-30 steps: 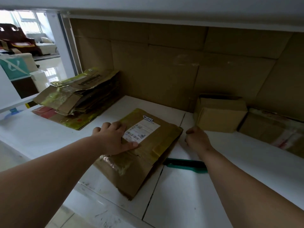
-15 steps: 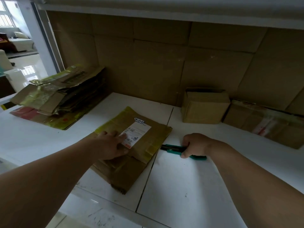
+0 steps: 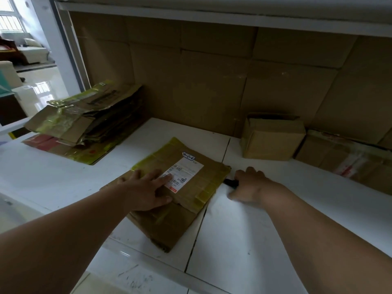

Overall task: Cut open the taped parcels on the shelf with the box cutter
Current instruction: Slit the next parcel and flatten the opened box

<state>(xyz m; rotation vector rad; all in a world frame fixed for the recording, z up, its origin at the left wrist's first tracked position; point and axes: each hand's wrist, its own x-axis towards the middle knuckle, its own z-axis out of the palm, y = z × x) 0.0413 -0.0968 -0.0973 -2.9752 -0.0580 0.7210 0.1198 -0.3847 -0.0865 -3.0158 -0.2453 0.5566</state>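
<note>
A flat brown parcel (image 3: 191,194) with yellowish tape and a white shipping label lies on the white shelf (image 3: 244,240) in the middle. My left hand (image 3: 146,187) presses flat on its left part, fingers reaching onto the label. My right hand (image 3: 250,183) grips the box cutter (image 3: 230,183); only its dark tip shows, pointing at the parcel's right edge. The rest of the cutter is hidden in my fist.
A stack of flattened cardboard (image 3: 84,122) with yellow tape lies at the back left. A small brown box (image 3: 272,137) stands at the back right, with a taped parcel (image 3: 347,160) beside it. A cardboard wall lines the back, under an upper shelf (image 3: 212,15).
My right hand took the green cutter off the shelf and brought its tip to the parcel's right edge. My left hand stayed on the parcel and now lies flatter.
</note>
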